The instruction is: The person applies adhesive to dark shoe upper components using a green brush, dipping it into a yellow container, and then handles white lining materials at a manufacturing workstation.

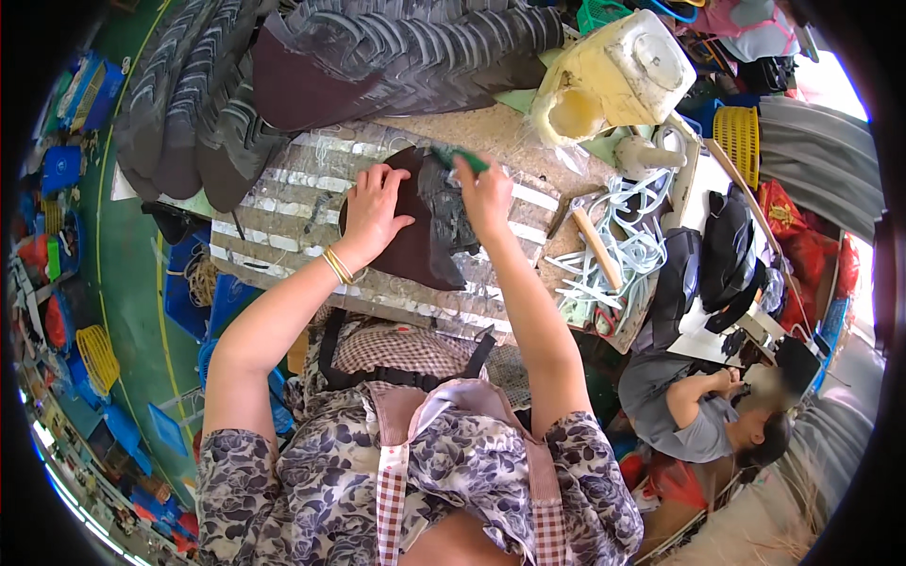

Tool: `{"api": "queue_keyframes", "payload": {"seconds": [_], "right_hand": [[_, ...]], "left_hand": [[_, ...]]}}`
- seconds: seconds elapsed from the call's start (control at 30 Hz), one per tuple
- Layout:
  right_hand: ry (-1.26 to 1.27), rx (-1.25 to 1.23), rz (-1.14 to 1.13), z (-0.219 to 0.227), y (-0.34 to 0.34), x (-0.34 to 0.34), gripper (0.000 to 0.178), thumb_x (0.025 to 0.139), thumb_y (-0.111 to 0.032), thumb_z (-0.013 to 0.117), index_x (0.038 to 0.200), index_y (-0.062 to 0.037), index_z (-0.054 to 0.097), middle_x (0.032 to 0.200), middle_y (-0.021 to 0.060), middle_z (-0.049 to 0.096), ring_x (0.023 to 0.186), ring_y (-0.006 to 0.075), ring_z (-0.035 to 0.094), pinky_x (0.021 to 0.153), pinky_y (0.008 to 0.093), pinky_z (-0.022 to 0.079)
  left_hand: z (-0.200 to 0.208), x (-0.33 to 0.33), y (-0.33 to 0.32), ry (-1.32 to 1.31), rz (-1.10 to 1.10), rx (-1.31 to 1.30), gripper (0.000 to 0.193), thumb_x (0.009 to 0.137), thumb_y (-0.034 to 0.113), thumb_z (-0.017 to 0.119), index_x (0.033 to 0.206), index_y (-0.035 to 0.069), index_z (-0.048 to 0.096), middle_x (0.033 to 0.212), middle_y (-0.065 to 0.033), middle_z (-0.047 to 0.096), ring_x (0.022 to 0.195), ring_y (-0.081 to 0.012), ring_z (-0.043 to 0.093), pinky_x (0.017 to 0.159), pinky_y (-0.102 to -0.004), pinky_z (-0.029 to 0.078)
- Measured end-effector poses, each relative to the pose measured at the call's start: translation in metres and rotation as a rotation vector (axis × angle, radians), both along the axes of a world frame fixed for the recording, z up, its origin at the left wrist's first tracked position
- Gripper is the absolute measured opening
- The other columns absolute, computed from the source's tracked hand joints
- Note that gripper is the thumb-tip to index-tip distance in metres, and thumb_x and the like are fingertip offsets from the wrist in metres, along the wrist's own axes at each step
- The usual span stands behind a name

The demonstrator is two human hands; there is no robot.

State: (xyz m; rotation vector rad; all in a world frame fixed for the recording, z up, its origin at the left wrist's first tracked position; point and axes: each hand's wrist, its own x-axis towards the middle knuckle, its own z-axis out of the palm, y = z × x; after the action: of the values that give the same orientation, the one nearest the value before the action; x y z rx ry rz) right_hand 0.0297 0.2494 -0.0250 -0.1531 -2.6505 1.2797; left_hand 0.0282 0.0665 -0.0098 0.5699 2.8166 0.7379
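Observation:
A dark maroon, curved flat piece [411, 241] lies on the striped work board in front of me, its right part smeared grey. My left hand [374, 209] rests flat on its left side, fingers spread. My right hand [485, 196] is closed around a green-handled brush [470, 161] at the piece's upper right edge. The brush's head is blurred and partly hidden, and it seems to touch the grey smeared area.
Fanned stacks of dark pieces [406, 71] cover the far side. A stained yellow plastic jug [613, 80] with a cut opening stands far right. A wooden-handled tool [597, 250], pale blue strips [634, 222] and red-handled scissors [602, 322] lie to the right. A person in grey [675, 406] sits beyond.

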Motion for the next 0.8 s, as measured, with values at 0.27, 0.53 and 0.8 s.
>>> {"api": "queue_keyframes", "payload": {"seconds": [0.27, 0.53, 0.8], "right_hand": [[-0.301, -0.218, -0.266, 0.021, 0.037, 0.061, 0.017, 0.085, -0.019, 0.061, 0.083, -0.0034, 0.067, 0.065, 0.0072, 0.065, 0.053, 0.0129, 0.06, 0.05, 0.0285, 0.046], [-0.024, -0.788, -0.259, 0.06, 0.072, 0.092, 0.015, 0.084, -0.003, 0.061, 0.097, 0.0024, 0.063, 0.09, 0.0081, 0.065, 0.081, 0.0134, 0.062, 0.072, 0.0242, 0.051], [-0.121, -0.678, -0.054, 0.068, 0.038, 0.099, 0.016, 0.077, -0.004, 0.066, 0.093, -0.0006, 0.063, 0.097, 0.0086, 0.063, 0.088, 0.0145, 0.059, 0.078, 0.0276, 0.047]], "left_hand": [[-0.014, -0.013, -0.004, -0.047, -0.027, 0.228, 0.063, 0.055, 0.009, 0.081, 0.108, 0.008, 0.047, 0.1, -0.01, 0.043, 0.097, -0.03, 0.044, 0.082, -0.0405, 0.039], [-0.008, -0.018, -0.037, 0.141, -0.621, 0.455, 0.011, 0.066, 0.004, 0.059, 0.07, 0.005, 0.048, 0.089, -0.0038, 0.059, 0.093, -0.0219, 0.054, 0.093, -0.0379, 0.04], [-0.007, -0.021, -0.034, 0.234, -0.761, 0.335, 0.003, 0.071, 0.009, 0.055, 0.072, 0.007, 0.053, 0.091, -0.0012, 0.061, 0.09, -0.0185, 0.058, 0.097, -0.0395, 0.043]]}}
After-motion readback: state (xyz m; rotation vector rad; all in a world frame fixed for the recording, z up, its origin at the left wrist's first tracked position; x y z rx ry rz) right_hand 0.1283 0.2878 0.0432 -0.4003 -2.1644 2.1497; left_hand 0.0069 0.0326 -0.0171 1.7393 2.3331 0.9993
